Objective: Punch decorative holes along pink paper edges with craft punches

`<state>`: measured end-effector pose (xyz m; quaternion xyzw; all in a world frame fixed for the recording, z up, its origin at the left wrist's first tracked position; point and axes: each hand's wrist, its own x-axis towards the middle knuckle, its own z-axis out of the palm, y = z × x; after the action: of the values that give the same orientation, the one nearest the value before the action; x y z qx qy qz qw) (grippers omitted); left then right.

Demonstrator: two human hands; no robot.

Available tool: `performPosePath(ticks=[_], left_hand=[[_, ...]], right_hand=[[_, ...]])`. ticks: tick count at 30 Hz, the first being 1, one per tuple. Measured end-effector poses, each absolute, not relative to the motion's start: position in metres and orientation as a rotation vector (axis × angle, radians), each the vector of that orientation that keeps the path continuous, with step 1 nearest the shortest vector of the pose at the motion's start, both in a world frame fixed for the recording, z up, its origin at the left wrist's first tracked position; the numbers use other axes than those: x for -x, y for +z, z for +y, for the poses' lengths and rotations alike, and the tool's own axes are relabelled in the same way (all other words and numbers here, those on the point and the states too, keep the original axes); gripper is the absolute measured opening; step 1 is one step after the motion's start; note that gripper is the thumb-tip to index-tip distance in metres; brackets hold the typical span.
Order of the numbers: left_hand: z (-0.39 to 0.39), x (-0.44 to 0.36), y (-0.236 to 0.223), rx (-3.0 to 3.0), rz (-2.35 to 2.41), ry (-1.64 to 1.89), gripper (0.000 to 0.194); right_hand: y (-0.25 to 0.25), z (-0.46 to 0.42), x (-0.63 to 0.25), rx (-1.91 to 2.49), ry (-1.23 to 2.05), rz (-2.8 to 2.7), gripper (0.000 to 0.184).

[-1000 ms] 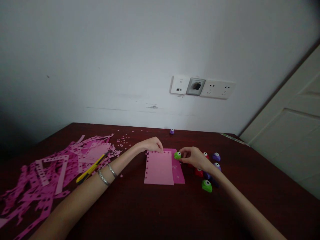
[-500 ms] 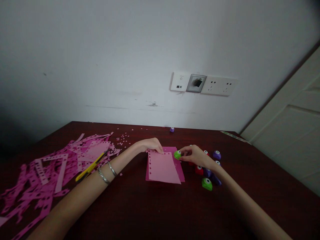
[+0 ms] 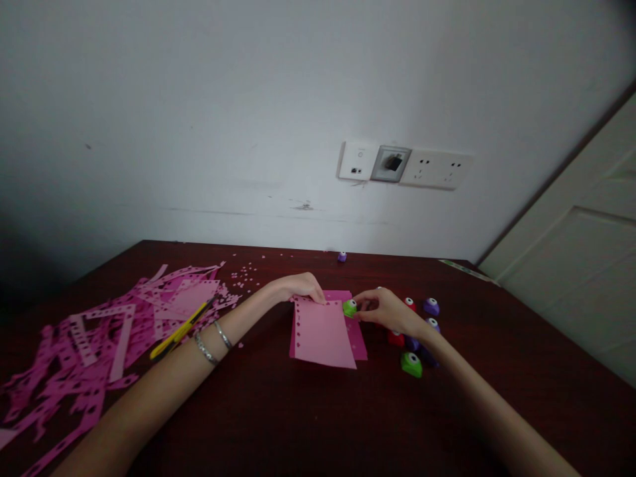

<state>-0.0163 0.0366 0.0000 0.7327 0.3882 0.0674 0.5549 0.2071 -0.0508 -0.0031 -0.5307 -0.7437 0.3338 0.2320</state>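
Note:
A light pink sheet of paper has small shapes punched along its left and top edges. Beneath it lies a darker pink sheet, showing at the right and top. At the top edge, my left hand pinches the light sheet; its fingertips are partly hidden. My right hand is closed round a green craft punch, which sits at the light sheet's upper right edge. Close to my right wrist stand several more punches, among them another green punch, a red punch and a purple punch.
Punched pink paper strips heap up on the table's left, with a yellow utility knife on them. Tiny paper cutouts are scattered behind. A small purple punch stands near the wall, and a thin strip lies at the back right.
My right hand has shifted slightly left with the green punch, which now meets the light sheet's right edge. The sheet's lower right corner has moved a little left. My left hand stays in place.

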Motion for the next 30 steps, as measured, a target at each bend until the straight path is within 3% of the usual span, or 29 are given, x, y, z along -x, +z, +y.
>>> performPosePath(ticks=[30], left_hand=[[0.0372, 0.0178, 0.0005, -1.713, 1.003, 0.152, 0.016]], right_hand=[[-0.0018, -0.0522, -0.2050, 1.460, 0.805, -2.046, 0.021]])
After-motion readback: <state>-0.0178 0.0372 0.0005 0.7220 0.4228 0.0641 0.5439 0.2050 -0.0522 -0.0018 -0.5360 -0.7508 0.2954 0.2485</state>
